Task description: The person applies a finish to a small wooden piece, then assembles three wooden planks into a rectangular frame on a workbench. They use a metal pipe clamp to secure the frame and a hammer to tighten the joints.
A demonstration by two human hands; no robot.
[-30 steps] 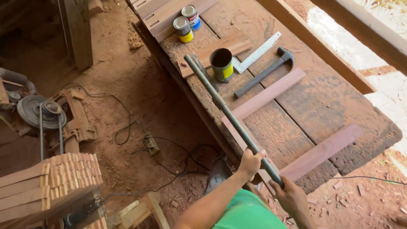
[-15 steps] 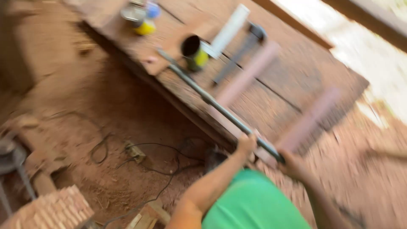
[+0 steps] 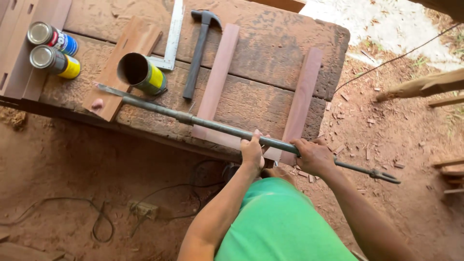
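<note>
A long grey metal bar clamp (image 3: 203, 122) lies across the front of a worn wooden workbench (image 3: 270, 63), its far end by an open yellow tin (image 3: 141, 73). My left hand (image 3: 253, 151) grips the bar near the bench's front edge. My right hand (image 3: 313, 155) grips it further right, where the bar sticks out past the bench over the dirt. Two reddish wood slats (image 3: 216, 82) (image 3: 300, 104) lie under the bar.
A hammer (image 3: 197, 52), a steel square (image 3: 171, 39), a short board (image 3: 126, 63) and two closed tins (image 3: 52, 49) sit on the bench. Cables (image 3: 145, 212) run over the red dirt floor. Rough timber (image 3: 425, 86) lies at the right.
The view has swung right and closer over the bench. My right hand, earlier low beside the bar's end, now grips the bar. The bar lies more crosswise.
</note>
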